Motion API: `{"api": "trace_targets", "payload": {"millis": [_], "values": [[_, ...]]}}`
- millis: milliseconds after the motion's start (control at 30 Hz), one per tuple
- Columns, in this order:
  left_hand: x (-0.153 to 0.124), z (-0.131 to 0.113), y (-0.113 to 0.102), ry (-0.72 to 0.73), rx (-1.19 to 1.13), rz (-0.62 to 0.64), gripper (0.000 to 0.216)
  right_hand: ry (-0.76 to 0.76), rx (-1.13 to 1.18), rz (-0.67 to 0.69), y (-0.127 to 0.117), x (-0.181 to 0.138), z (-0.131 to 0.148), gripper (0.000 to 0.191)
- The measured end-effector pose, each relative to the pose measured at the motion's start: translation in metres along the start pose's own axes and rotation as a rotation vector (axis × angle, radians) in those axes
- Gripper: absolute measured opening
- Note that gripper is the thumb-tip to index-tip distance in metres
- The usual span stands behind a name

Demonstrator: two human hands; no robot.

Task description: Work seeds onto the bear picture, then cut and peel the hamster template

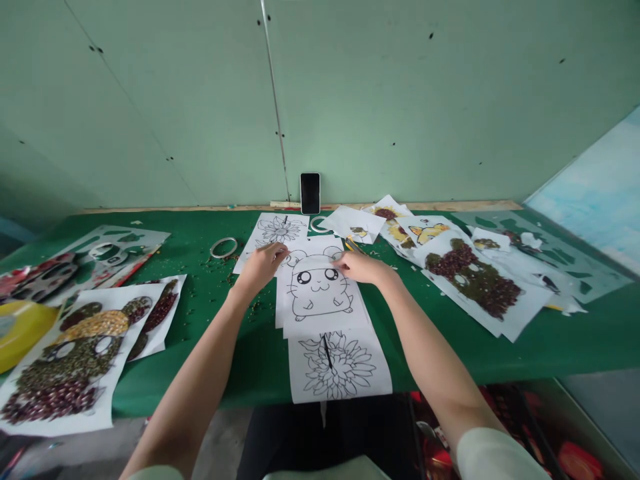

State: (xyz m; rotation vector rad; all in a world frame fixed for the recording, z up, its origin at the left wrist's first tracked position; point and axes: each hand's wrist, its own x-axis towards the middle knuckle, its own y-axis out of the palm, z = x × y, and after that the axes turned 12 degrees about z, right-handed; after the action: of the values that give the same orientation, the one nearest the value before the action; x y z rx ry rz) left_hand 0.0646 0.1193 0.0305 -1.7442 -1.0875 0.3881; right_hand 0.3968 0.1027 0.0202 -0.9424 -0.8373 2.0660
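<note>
A sheet with a hamster line drawing [320,297] lies in front of me between my hands. My left hand [264,264] is closed, its fingertips pinching the sheet's upper left edge. At the upper right edge, beside the hamster's ear, the bent fingers of my right hand [361,267] are closed on the same sheet. Beneath it, a sheet with a flower drawing [345,368] reaches over the table's front edge with a dark thin mark across the flower. Another flower drawing [278,229] lies behind my left hand. A yellow-and-black cutter [354,246] lies just behind my right hand.
A phone [311,193] leans upright against the green wall. Tape rolls [223,248] and scattered seeds lie on the green tabletop [200,347]. Seed-covered pictures [75,363] are at the left, next to a yellow round object [23,333]; more seed pictures [475,280] lie right.
</note>
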Motion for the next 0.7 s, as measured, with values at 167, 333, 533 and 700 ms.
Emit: {"api": "trace_targets", "payload": {"millis": [167, 333, 533, 700], "values": [[-0.0016, 0.0026, 0.0017, -0.052, 0.095, -0.038, 0.028, -0.011, -0.020, -0.008, 0.0031, 0.0028, -0.0012, 0.046], [-0.0024, 0.0053, 0.0027, -0.022, 0.135, -0.052, 0.029, -0.008, -0.012, -0.026, 0.0056, 0.0041, 0.0011, 0.045], [0.0007, 0.0047, 0.0027, 0.005, 0.027, -0.084, 0.024, 0.014, -0.078, -0.045, 0.0074, 0.0045, 0.0054, 0.042], [0.0005, -0.0001, 0.0010, 0.010, 0.011, -0.152, 0.020, 0.021, -0.041, -0.039, 0.0072, 0.0034, 0.0068, 0.042]]}}
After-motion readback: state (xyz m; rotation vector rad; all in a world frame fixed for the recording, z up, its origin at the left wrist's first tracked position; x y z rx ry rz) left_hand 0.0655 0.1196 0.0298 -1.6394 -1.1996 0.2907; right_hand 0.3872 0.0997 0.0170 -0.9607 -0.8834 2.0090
